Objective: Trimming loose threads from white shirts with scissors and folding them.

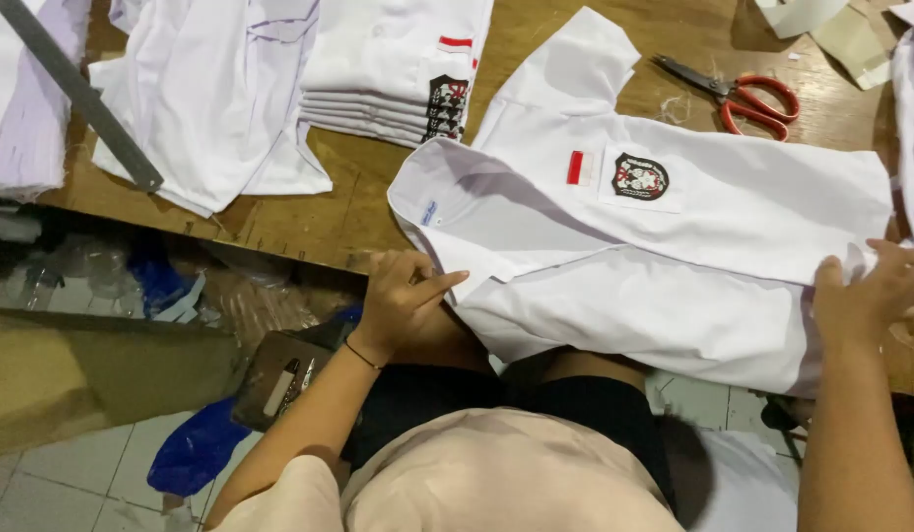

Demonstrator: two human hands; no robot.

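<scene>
A white short-sleeved shirt (693, 236) with a red-and-white patch and a dark crest on its pocket lies front-up across the wooden table (348, 212). My left hand (403, 300) pinches the shirt's front edge just below the collar, at the table's near edge. At the hem end, my right hand (871, 291) grips the cloth with fingers curled over it. Part of the shirt hangs off the table towards my lap.
A stack of folded white shirts (398, 69) sits at the back, with loose white shirts (210, 99) to its left. Red-handled scissors (747, 94) lie at the back right. A grey metal ruler (77, 94) slants across the far left. Blue scraps litter the floor.
</scene>
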